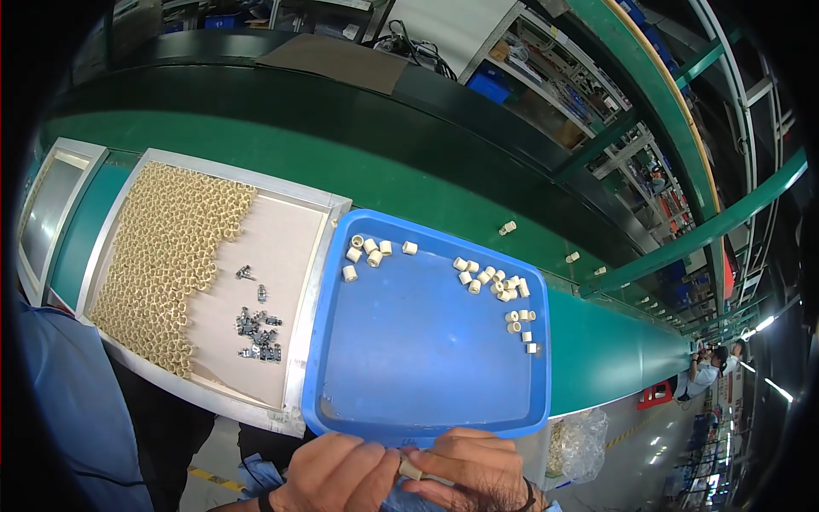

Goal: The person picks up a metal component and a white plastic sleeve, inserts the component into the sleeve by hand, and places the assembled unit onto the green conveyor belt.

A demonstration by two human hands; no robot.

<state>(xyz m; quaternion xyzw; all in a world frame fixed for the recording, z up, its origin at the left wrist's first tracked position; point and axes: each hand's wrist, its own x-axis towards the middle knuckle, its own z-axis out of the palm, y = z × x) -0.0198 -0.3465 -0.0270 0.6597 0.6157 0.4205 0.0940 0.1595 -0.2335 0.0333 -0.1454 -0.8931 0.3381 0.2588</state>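
Both hands meet just below the front rim of a blue plastic tray (426, 341). Pinched between the thumb and fingers of my right hand (478, 468) is a small cream-coloured cylindrical part (410, 468). My left hand (333, 474) is closed, its fingertips against the near end of that part; whatever else those fingers hold is hidden. Several loose cream cylinders (374, 258) lie in the tray's back left corner. More cream cylinders (499, 282) are scattered along its back right and right side.
Left of the tray, a framed board (294, 341) carries densely packed rows of cream parts (162, 256) and a small heap of metal pieces (256, 328). Behind runs a green conveyor belt (409, 183) with a few cream pieces (508, 228). A clear plastic bag (584, 439) stands lower right.
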